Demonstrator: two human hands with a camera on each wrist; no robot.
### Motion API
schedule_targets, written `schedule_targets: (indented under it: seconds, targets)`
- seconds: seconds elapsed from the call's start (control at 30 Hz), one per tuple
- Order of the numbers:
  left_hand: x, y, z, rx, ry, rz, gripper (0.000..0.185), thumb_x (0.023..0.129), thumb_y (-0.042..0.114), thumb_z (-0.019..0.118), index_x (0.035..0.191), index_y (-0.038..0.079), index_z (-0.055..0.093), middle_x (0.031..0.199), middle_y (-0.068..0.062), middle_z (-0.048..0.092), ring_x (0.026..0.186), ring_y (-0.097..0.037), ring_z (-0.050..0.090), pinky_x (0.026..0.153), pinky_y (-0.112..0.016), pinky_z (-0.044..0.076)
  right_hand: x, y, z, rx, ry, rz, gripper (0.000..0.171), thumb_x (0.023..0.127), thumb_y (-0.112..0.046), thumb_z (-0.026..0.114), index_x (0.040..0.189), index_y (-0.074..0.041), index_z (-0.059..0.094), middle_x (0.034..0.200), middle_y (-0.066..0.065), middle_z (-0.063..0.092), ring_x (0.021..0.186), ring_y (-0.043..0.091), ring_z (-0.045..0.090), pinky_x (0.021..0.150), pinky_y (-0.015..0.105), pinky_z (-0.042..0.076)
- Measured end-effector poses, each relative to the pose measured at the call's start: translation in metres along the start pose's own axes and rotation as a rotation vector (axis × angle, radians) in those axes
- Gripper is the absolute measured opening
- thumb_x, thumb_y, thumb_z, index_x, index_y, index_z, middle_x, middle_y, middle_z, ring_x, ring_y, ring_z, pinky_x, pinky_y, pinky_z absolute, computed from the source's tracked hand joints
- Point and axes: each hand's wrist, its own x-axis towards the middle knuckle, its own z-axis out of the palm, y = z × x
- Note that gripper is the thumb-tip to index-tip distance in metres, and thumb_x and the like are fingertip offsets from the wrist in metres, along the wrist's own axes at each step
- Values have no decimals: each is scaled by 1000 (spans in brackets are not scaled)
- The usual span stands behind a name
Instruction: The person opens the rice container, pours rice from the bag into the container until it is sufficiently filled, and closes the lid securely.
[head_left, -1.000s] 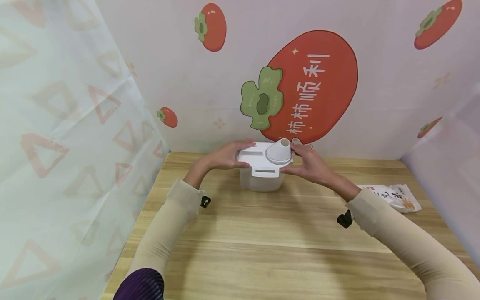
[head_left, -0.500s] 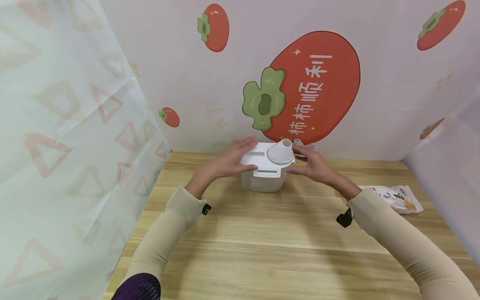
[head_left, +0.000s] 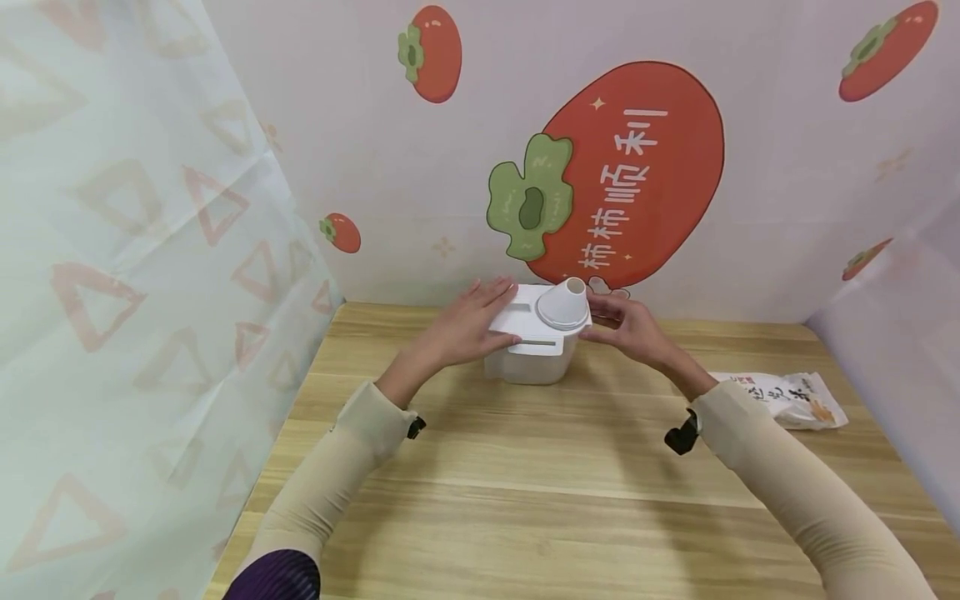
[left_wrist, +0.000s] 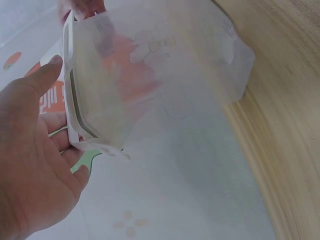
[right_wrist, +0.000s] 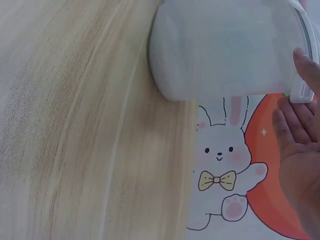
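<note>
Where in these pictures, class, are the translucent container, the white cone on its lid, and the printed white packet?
Translucent container [right_wrist: 225, 50]: right wrist view, on its side wall.
White cone [head_left: 559, 305]: head view, on its sloping side.
Printed white packet [head_left: 791, 400]: head view, on its lettered face.

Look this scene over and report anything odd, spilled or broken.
No spill or damage shows on the table, and the container stands upright. The one oddity is the big persimmon print on the wall: its writing runs sideways, as if hung turned.
</note>
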Motion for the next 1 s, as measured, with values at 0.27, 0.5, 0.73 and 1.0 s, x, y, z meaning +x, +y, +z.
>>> schedule_targets:
  seconds: [0.27,0.5,0.73,1.0]
  targets:
    - [1,1,-1,-5,2,0,86,103,48,66,166,2,29,174,-13,27,163,-25,20,133,-46,11,-2,4,2,63,56,1,64,88,0,84,146,9,58,142,28,64,112,9,72,91,19,58]
    - [2,1,0,-18,10,-1,86,103,47,68,165,0,30,174,-13,28,162,-25,21,133,-45,10,-1,8,1,75,60,-8,60,88,2,84,144,8,61,137,30,65,104,-1,71,87,20,59]
    - [2,1,1,-41,18,-9,86,102,46,69,165,0,31,173,-12,28,162,-25,22,133,-42,8,1,8,-4,43,31,-20,60,89,-1,84,144,4,60,139,28,66,112,20,74,88,21,59]
    - [0,1,1,-64,23,-22,86,102,46,69,165,0,32,174,-12,28,162,-24,22,133,-41,9,7,2,-10,-85,-1,-30,61,85,-3,88,141,4,63,126,27,69,113,42,71,89,23,60]
